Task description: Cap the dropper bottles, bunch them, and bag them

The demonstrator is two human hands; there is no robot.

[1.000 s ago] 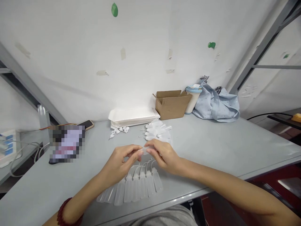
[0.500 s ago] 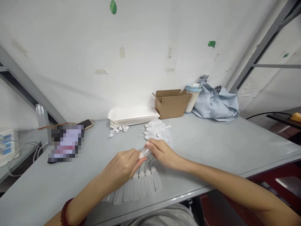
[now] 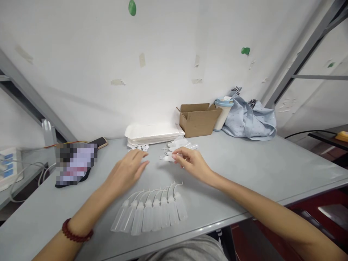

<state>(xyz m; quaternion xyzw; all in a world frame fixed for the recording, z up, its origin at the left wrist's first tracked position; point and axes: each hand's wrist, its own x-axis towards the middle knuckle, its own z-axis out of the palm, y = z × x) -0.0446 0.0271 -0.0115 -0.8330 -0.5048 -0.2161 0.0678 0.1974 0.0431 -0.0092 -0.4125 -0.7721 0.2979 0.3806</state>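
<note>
My right hand (image 3: 193, 165) pinches a small translucent squeeze bottle (image 3: 168, 158) at the near edge of a pile of similar bottles (image 3: 178, 143). The bottle's thin tip points left, and my fingers cover part of its body. My left hand (image 3: 127, 168) holds nothing; its thumb and fingers are apart, close to several small white caps (image 3: 143, 148). The hand partly hides those caps. Nearer my body, several translucent bottles (image 3: 148, 215) lie side by side in a fanned row, thin curved tails trailing from their necks.
Behind the caps lies a stack of white flat trays or boxes (image 3: 154, 134). An open cardboard box (image 3: 201, 121), a lidded cup (image 3: 223, 112) and a light blue cloth bag (image 3: 250, 121) stand along the wall. A phone (image 3: 102, 142) and a pixelated item (image 3: 77, 165) lie left.
My hands have separated. The left moved up and left toward the caps, letting go of the bottle they shared; the right moved slightly up to the pile. The front row is now uncovered.
</note>
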